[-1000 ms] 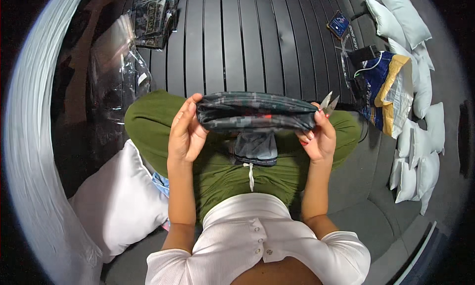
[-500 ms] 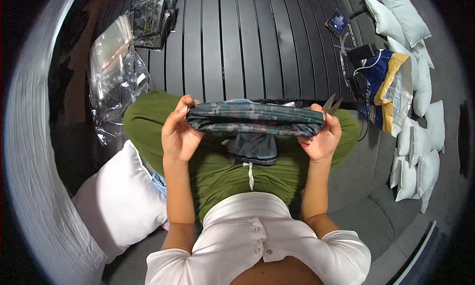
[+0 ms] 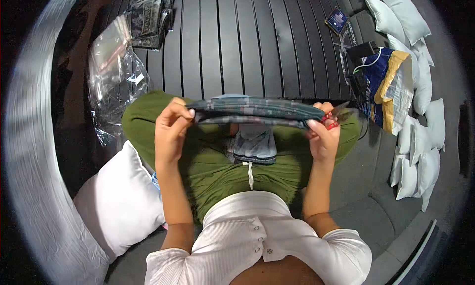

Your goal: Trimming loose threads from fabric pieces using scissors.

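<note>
A strip of folded camouflage cloth (image 3: 252,108) in dark green and grey is stretched level above my lap, slightly blurred. My left hand (image 3: 169,131) is closed on its left end, thumb and fingers pinching the edge. At the other end my right hand (image 3: 324,139) grips the cloth and also keeps hold of scissors (image 3: 339,109). Their red handles show among my fingers, with the blades sticking out past the cloth. Below the strip, a smaller grey-blue piece of cloth (image 3: 255,142) lies on my green trousers.
Transparent plastic bags (image 3: 116,67) lie at the left on the dark slatted surface (image 3: 232,47), with dark packaged items (image 3: 148,22) beyond them. A white pillow (image 3: 123,201) rests near my left side. At the right are a blue and yellow bag (image 3: 391,92) and several small white cushions (image 3: 425,161).
The cloth strip has tilted and flattened, blurring as it moves. My left hand has shifted slightly left, and the scissors in my right hand have turned to point more to the right.
</note>
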The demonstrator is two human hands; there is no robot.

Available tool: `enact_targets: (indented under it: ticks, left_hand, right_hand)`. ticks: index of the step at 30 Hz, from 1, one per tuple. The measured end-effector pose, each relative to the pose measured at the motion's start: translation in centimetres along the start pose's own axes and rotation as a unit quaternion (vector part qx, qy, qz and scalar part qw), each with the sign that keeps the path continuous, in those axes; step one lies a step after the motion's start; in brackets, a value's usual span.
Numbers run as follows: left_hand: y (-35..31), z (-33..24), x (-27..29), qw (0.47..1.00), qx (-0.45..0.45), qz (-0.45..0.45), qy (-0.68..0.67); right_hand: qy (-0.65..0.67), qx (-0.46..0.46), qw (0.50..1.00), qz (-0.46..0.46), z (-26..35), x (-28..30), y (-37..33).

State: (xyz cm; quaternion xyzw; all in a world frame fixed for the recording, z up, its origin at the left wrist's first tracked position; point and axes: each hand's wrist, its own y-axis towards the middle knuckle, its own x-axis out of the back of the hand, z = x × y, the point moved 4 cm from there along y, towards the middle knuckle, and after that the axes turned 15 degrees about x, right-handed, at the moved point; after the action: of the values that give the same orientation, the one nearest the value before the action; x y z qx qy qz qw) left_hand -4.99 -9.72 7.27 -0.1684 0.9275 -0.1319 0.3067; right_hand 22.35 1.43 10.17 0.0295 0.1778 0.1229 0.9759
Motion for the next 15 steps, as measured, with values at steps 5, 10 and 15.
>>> enact_targets:
  ticks: [5, 10, 15]
  left_hand:
    - [-1.0, -1.5, -2.4, 0.839, -0.197, -0.252, 0.440]
    - [0.0, -0.6, -2.7, 0.847, -0.145, -0.292, 0.420]
    - [0.0, 0.2, -1.1, 0.955, -0.107, -0.249, 0.121]
  right_hand:
    - [-0.306, 0.209, 0.925, -0.079, 0.3, -0.5, -0.7]
    - [-0.306, 0.214, 0.924, -0.083, 0.8, -0.9, -0.7]
    - [-0.029, -0.149, 0.888, 0.435, 0.1, -4.2, -4.2]
